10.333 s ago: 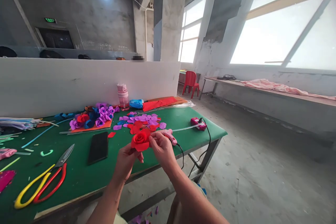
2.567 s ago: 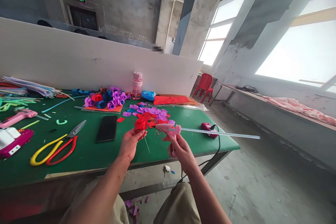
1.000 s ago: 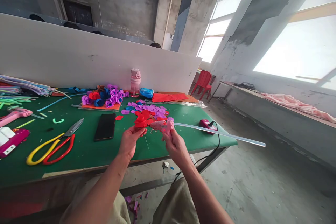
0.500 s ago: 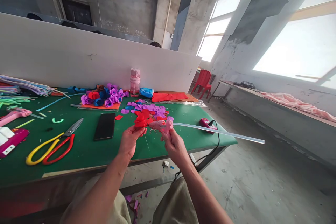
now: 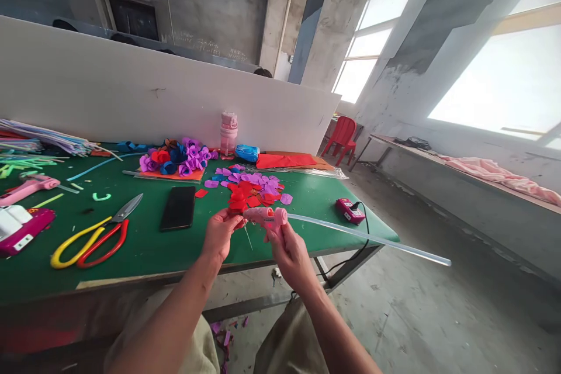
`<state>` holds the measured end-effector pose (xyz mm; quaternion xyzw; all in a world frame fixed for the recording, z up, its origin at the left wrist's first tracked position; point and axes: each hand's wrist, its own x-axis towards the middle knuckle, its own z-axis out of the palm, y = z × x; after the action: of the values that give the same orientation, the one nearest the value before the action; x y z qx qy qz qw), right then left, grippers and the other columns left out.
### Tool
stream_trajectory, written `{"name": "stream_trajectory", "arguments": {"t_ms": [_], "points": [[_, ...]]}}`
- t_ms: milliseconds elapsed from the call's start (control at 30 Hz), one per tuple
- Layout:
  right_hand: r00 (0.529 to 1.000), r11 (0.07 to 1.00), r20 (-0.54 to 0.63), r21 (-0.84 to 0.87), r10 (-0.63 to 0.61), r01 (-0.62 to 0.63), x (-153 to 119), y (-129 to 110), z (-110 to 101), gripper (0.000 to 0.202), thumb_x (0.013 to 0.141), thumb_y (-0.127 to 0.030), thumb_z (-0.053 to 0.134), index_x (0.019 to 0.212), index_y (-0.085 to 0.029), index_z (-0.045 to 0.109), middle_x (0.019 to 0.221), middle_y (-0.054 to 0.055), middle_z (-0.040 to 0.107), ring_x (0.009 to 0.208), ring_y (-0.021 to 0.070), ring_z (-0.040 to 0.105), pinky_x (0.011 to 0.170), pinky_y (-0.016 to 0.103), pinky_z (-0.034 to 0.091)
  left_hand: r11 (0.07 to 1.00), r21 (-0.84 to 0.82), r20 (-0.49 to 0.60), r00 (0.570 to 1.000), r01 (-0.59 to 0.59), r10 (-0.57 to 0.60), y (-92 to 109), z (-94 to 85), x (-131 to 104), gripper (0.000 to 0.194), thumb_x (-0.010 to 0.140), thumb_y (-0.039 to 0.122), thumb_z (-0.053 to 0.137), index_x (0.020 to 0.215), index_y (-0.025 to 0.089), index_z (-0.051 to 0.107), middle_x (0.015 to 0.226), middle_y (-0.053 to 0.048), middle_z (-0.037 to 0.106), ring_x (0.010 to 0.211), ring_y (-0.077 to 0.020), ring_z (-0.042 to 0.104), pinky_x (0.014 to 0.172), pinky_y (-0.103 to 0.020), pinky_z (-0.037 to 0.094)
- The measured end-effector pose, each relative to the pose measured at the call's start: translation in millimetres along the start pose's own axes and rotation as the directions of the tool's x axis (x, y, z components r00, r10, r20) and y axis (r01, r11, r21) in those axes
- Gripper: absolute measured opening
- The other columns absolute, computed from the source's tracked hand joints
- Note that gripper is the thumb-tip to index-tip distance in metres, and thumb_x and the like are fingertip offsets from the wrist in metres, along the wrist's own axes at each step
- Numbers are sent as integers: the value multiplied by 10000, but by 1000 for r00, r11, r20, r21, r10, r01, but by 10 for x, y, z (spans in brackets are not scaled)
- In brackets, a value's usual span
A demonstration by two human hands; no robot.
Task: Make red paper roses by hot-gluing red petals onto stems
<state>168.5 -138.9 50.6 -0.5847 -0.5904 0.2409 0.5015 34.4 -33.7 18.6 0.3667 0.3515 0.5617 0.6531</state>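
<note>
Pinched in the fingers of my left hand (image 5: 219,235) is a red paper flower (image 5: 238,198), with a thin strand hanging below it. My right hand (image 5: 290,254) is wrapped round the handle of a pink hot glue gun (image 5: 265,218), its nozzle pointing left at the flower's lower part. A long clear glue stick (image 5: 368,238) sticks out of the gun's back, past the table's right edge. Behind the flower, loose purple petals (image 5: 263,182) and red ones lie scattered on the green table (image 5: 307,245). Whether the nozzle touches the flower I cannot tell.
Left of my hands lie a black phone (image 5: 177,208) and scissors (image 5: 103,234). Finished paper flowers (image 5: 175,158) are heaped behind, near a pink bottle (image 5: 228,134). Another pink glue gun (image 5: 30,188) rests far left. A corded magenta power block (image 5: 349,211) sits at the right.
My right hand has tipped the glue gun, so its nozzle now sits lower against the flower and the glue stick's far end has dropped. My left hand keeps hold of the flower.
</note>
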Motion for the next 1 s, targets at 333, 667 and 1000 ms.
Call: {"name": "stream_trajectory", "arguments": {"t_ms": [333, 667, 1000], "points": [[996, 979, -3, -187, -89, 87, 45, 5, 96, 286, 914, -331, 399, 1150, -214, 510, 818, 64, 662, 680, 209, 591, 618, 277, 399, 998, 52, 2, 999, -34, 34, -60, 45, -26, 227, 506, 234, 759, 694, 135, 680, 586, -11, 644, 551, -121, 555, 620, -293, 439], [997, 946, 9, -316, -77, 76, 60, -2, 98, 344, 927, -329, 362, 1217, -184, 476, 822, 68, 676, 699, 216, 622, 600, 275, 410, 999, 42, 8, 1000, -1, 1, -60, 51, -34, 227, 510, 218, 744, 706, 122, 683, 594, -8, 647, 551, -117, 567, 597, -274, 436], [997, 929, 27, -362, -74, 79, 69, -9, 86, 372, 928, -329, 355, 1250, -175, 457, 816, 61, 678, 687, 212, 620, 615, 278, 425, 999, 28, -2, 1000, 19, -19, -59, 50, -34, 234, 499, 202, 749, 706, 117, 682, 613, -19, 670, 559, -121, 586, 599, -268, 450]]}}
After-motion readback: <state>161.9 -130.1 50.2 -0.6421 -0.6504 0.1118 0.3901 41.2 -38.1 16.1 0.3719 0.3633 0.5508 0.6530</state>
